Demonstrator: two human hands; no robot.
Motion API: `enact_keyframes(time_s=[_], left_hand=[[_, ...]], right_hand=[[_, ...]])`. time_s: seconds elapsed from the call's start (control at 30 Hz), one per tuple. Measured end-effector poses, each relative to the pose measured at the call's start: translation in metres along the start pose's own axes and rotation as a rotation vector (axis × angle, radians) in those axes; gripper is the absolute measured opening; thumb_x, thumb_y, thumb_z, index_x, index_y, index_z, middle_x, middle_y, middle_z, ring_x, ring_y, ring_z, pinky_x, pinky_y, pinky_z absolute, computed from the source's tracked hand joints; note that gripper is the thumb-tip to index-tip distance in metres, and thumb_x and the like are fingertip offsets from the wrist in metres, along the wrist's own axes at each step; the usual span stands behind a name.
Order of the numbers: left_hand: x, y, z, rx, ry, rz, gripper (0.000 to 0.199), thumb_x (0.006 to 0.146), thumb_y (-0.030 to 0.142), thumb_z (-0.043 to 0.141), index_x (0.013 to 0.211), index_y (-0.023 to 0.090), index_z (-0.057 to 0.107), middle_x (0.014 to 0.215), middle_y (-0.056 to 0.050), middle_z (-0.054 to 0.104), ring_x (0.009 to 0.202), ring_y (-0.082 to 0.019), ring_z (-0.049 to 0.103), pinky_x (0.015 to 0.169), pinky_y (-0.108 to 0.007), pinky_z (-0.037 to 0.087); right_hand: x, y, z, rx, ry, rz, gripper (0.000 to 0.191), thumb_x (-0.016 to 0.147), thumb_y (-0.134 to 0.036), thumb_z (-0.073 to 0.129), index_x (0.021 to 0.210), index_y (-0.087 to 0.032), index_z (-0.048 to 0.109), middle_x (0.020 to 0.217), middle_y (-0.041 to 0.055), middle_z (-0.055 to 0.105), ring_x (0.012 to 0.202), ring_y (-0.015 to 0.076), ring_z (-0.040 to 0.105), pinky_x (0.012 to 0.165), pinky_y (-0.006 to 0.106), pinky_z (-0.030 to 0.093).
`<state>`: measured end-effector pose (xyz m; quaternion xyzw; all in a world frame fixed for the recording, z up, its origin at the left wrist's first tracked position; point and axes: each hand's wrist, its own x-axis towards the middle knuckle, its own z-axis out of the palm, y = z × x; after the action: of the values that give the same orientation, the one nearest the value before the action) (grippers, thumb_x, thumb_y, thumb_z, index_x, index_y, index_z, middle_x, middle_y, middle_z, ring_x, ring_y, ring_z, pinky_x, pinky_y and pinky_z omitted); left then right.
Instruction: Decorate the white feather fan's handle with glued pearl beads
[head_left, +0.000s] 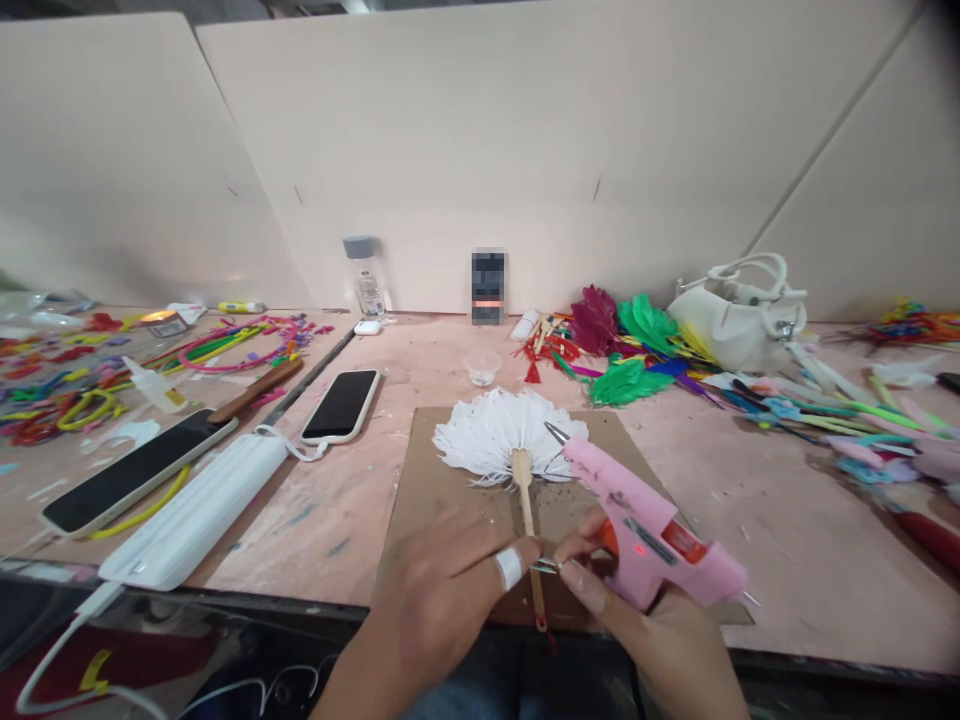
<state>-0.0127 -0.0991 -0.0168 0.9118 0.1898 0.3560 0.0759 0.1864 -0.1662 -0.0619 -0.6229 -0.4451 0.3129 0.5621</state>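
Note:
My right hand point(637, 600) is wrapped round a pink hot glue gun point(652, 535), its small light glowing red and its metal nozzle pointing up and left. Thumb and forefinger of that hand also pinch near a small shiny silver piece point(545, 566). My left hand point(450, 575), a white bandage on one finger, meets it there with its fingers closed together; what they grip is partly hidden. Beneath both hands lies a white feather fan point(514, 430) with a wooden handle point(526, 500). A red cord shows at the handle's lower end. The fan rests on a brown cardboard sheet point(420, 480).
Behind the fan stands a small clear cup point(482, 368). Coloured feathers point(630, 380) and a white handbag point(739, 320) sit at right. To the left are a phone point(341, 405), a white power strip-like block point(195, 510), a longer dark-screened device point(139, 475) and a bottle point(365, 280).

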Motion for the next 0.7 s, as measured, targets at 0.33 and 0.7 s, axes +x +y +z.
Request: enact_keyframes(time_s=[0.33,0.7], left_hand=[[0.004,-0.002,0.000,0.084,0.013,0.060,0.030,0.112,0.020,0.039,0.116,0.013,0.068,0.087,-0.006,0.072,0.073,-0.018,0.053,0.063,-0.032,0.038],[0.002,0.010,0.009,-0.122,0.184,-0.169,0.022,0.105,0.011,0.049,0.103,0.018,0.070,0.083,-0.005,0.076,0.074,-0.016,0.071,0.069,-0.027,0.053]], right_hand=[[0.003,-0.006,-0.002,0.042,-0.053,0.022,0.031,0.079,-0.050,0.079,0.094,-0.024,0.074,0.091,0.0024,0.074,0.087,0.0238,0.073,0.083,0.029,0.061],[0.001,-0.011,0.000,0.412,-0.046,0.014,0.050,0.093,-0.070,0.072,0.095,-0.021,0.064,0.075,0.0045,0.069,0.046,0.0139,0.051,0.043,0.024,0.044]])
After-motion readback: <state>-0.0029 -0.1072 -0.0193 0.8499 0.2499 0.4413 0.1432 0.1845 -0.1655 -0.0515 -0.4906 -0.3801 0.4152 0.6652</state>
